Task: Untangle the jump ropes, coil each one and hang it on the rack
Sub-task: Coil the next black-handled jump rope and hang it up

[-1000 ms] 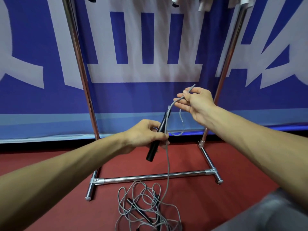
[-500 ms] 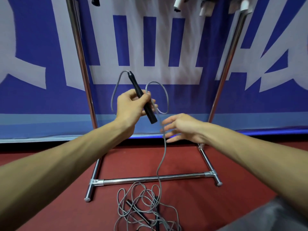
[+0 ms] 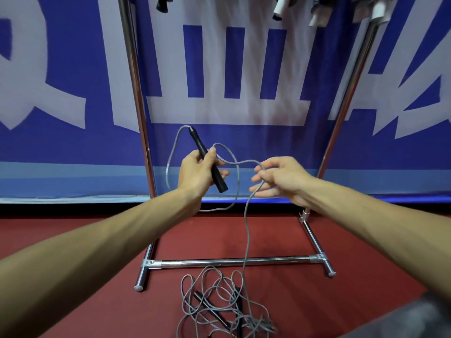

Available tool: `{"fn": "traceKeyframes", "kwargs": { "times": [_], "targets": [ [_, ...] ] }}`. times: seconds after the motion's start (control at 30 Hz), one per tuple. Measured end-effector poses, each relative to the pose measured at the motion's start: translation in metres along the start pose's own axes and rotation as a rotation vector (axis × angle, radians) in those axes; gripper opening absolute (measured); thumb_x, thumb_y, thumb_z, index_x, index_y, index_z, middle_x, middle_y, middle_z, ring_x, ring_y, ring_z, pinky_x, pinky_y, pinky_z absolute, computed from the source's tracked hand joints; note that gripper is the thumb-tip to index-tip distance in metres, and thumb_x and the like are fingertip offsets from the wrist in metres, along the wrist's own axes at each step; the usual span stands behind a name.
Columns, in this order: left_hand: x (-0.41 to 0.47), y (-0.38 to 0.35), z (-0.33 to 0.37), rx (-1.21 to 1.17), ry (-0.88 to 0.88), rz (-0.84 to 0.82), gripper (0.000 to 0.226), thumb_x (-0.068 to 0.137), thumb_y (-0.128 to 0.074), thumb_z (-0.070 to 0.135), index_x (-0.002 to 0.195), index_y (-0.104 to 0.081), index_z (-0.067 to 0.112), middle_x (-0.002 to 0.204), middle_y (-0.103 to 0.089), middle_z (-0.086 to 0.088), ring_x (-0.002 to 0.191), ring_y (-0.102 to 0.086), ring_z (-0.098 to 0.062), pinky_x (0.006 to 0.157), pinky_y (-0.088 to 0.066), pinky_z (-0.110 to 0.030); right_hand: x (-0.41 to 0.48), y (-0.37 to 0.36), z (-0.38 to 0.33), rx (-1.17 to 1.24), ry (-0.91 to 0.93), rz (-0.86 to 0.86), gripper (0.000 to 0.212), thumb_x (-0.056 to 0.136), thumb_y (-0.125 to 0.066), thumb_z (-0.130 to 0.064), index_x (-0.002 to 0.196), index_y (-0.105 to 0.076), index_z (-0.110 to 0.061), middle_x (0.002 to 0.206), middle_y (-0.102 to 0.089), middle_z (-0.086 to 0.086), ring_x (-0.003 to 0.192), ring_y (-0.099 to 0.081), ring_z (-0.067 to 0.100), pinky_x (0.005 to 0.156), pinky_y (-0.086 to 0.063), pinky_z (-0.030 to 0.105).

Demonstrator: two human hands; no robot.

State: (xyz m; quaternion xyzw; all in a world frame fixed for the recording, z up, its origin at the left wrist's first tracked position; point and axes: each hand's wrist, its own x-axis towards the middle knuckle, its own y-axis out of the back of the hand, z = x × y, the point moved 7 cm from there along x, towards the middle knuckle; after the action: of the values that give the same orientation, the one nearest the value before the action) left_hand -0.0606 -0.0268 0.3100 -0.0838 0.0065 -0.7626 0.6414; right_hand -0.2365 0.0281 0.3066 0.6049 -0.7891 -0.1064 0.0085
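Note:
My left hand (image 3: 197, 172) grips a black jump-rope handle (image 3: 208, 159), tilted with its cord end up. A grey cord (image 3: 246, 230) leaves the handle's top, loops around my left hand and runs across to my right hand (image 3: 278, 178), which pinches it between thumb and fingers. From there the cord drops to a tangled pile of grey rope (image 3: 219, 306) on the red floor, with more black handles (image 3: 207, 306) lying in it. The chrome rack (image 3: 231, 262) stands just behind the pile.
The rack's two uprights (image 3: 136, 93) rise on either side of my hands, before a blue and white banner (image 3: 244, 69). Ends of hanging items (image 3: 279, 8) show at the top edge. A dark grey shape (image 3: 402, 320) fills the lower right corner.
My left hand lifted the handle and turned it cord end up. My right hand let go of the cord, dropped lower with fingers spread, and now pinches the cord again nearer the left hand.

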Motion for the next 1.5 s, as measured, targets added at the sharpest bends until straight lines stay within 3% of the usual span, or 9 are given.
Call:
{"fn": "traceKeyframes", "kwargs": {
  "times": [0.1,0.3,0.53,0.67,0.8,0.93,1.07,1.3,1.5],
  "targets": [
    [-0.002,-0.004,-0.015,0.036,0.090,-0.100,0.020,0.102,-0.049,0.024,0.107,-0.053,0.005,0.096,-0.069,-0.014,0.070,-0.068,-0.019,0.062,-0.058,-0.030,0.000,0.012,-0.012,0.178,0.056,0.043,0.017,0.098,-0.043,0.007,0.088,-0.054,-0.003,0.082,-0.062,0.014,0.056,-0.070,0.020,0.055,-0.060,0.032],
    [-0.033,-0.052,-0.038,0.257,0.127,-0.578,0.008,0.097,-0.057,0.013,0.101,-0.063,0.016,0.093,-0.071,0.000,0.097,-0.069,-0.013,0.093,-0.050,-0.042,0.003,0.037,-0.021,0.511,0.086,0.168,0.013,0.099,-0.042,0.005,0.091,-0.051,0.001,0.088,-0.062,0.018,0.065,-0.072,0.025,0.057,-0.060,0.033],
    [-0.035,-0.069,-0.043,0.149,0.167,-0.392,0.005,0.101,-0.051,0.013,0.105,-0.054,0.014,0.092,-0.065,-0.006,0.076,-0.069,-0.016,0.076,-0.059,-0.041,0.003,0.042,-0.019,0.673,0.077,0.200,0.015,0.100,-0.040,0.006,0.089,-0.050,0.002,0.084,-0.061,0.018,0.061,-0.071,0.024,0.055,-0.058,0.032],
    [-0.040,-0.074,-0.050,0.298,0.187,-0.495,0.007,0.100,-0.052,0.014,0.105,-0.056,0.010,0.097,-0.064,-0.008,0.086,-0.068,-0.019,0.080,-0.059,-0.049,0.005,0.037,-0.020,0.695,0.083,0.167,0.011,0.100,-0.041,0.006,0.094,-0.050,0.004,0.085,-0.060,0.018,0.060,-0.071,0.023,0.055,-0.059,0.031],
    [-0.049,-0.080,-0.051,0.281,0.237,-0.589,0.008,0.102,-0.049,0.015,0.098,-0.052,0.008,0.094,-0.071,-0.014,0.075,-0.070,-0.021,0.068,-0.060,-0.040,0.006,0.036,-0.018,0.691,0.066,0.172,0.007,0.100,-0.043,0.004,0.101,-0.050,0.004,0.087,-0.059,0.019,0.067,-0.070,0.027,0.060,-0.061,0.034],
    [-0.040,-0.073,-0.039,0.157,0.221,-0.453,0.008,0.101,-0.050,0.011,0.095,-0.052,0.005,0.080,-0.071,-0.012,0.065,-0.071,-0.024,0.057,-0.058,-0.035,0.006,0.034,-0.014,0.525,0.040,0.172,0.019,0.102,-0.048,-0.015,0.096,-0.052,0.002,0.091,-0.062,0.021,0.074,-0.070,0.029,0.069,-0.061,0.034],
    [-0.018,-0.057,-0.015,0.010,0.140,-0.229,0.010,0.098,-0.051,0.006,0.089,-0.054,0.005,0.081,-0.068,-0.013,0.071,-0.070,-0.028,0.064,-0.061,-0.046,0.003,0.018,0.002,0.164,-0.068,0.023,0.047,0.104,-0.035,-0.042,0.110,-0.056,-0.001,0.101,-0.066,0.018,0.086,-0.070,0.032,0.068,-0.060,0.040],
    [0.005,-0.044,0.014,-0.243,0.127,-0.097,0.014,0.100,-0.048,0.009,0.088,-0.053,0.003,0.074,-0.067,-0.012,0.072,-0.072,-0.025,0.060,-0.061,-0.035,-0.005,-0.017,0.019,-0.243,-0.107,-0.268,0.029,0.093,-0.039,0.008,0.106,-0.058,-0.011,0.100,-0.060,0.008,0.088,-0.057,0.021,0.076,-0.050,0.028],
    [0.010,-0.032,0.012,-0.348,0.100,0.031,0.015,0.101,-0.046,0.009,0.087,-0.050,0.004,0.079,-0.065,-0.013,0.069,-0.071,-0.023,0.059,-0.060,-0.033,-0.012,-0.033,0.029,-0.273,-0.166,-0.390,0.016,0.095,-0.051,0.000,0.097,-0.050,-0.016,0.098,-0.063,0.014,0.082,-0.063,0.028,0.077,-0.057,0.038]
  ]
}}
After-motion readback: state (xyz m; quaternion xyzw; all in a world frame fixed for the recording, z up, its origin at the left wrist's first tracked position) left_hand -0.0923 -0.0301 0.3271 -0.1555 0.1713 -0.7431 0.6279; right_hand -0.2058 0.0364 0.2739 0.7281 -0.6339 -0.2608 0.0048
